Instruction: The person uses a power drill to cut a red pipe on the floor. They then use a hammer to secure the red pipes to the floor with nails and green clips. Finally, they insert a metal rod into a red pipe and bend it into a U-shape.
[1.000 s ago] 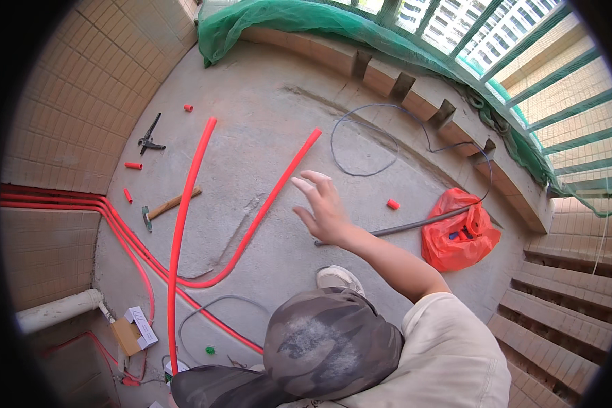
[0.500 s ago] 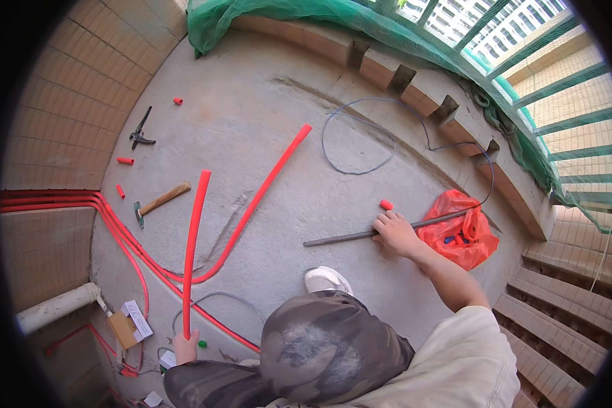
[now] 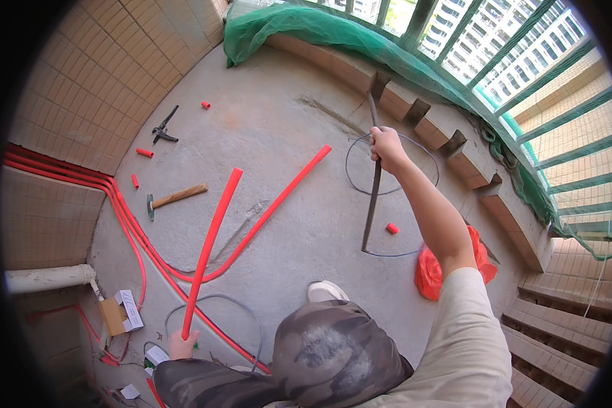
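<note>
My left hand (image 3: pixel 181 347) is closed round the lower end of a straight red conduit pipe (image 3: pixel 215 239), which slants up and away from me. My right hand (image 3: pixel 388 147), arm stretched forward, grips a long dark grey conduit bending spring (image 3: pixel 373 204) near its upper part. The spring stands steeply tilted. A thin blue-grey wire (image 3: pixel 392 256) runs from its near end toward the red plastic bag (image 3: pixel 430 273), and more of this wire is looped on the floor behind the spring. Close to the spring lies a short red coupling (image 3: pixel 392 229).
A bent red pipe (image 3: pixel 279 200) runs across the concrete floor, joining conduits along the left wall. A hammer (image 3: pixel 178 195), a black pipe cutter (image 3: pixel 164 126) and several red couplings lie on the left, with an open carton (image 3: pixel 120 313). Green netting (image 3: pixel 306 26) and railings edge the far side.
My right hand has lifted the bending spring off the bag and floor, swinging it forward from lying level to steeply tilted. My left hand still holds the red pipe.
</note>
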Demonstrator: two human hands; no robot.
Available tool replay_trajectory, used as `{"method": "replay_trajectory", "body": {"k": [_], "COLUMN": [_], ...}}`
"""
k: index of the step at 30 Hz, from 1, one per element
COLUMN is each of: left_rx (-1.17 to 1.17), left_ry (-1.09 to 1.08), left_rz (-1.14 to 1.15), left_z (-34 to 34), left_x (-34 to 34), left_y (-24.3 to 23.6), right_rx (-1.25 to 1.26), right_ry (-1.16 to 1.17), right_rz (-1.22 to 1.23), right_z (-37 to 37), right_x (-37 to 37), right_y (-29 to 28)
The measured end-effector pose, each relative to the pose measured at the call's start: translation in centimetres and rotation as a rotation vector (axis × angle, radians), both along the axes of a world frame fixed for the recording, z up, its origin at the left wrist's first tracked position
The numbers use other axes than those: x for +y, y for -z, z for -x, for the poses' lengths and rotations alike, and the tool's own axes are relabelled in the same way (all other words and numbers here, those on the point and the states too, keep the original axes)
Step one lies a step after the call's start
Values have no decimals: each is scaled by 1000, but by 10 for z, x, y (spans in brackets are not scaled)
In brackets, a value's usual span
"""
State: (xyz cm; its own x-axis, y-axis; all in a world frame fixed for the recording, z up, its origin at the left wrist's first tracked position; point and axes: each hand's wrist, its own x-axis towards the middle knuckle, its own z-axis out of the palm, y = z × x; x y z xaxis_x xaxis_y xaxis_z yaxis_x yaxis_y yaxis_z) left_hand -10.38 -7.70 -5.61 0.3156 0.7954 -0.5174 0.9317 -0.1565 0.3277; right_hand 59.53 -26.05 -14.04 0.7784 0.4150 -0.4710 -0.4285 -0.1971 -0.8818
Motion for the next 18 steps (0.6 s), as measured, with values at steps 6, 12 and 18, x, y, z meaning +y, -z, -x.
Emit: {"method": "replay_trajectory", "body": {"k": [6,12,18], "left_rx": [21,-53,18], "left_ry": [-30,-106,-108], "left_rz": [58,130,98], "left_z": [13,42,30], "left_x": [-10,-19,-20], "left_y": [7,-7,-6], "right_rx": [75,77,102], "right_ry": [321,353,214], "right_rz": [-98,-206,-286], "right_z": [-18,-3,17], "right_x": [57,86,66], "right_y": [74,70,63]}}
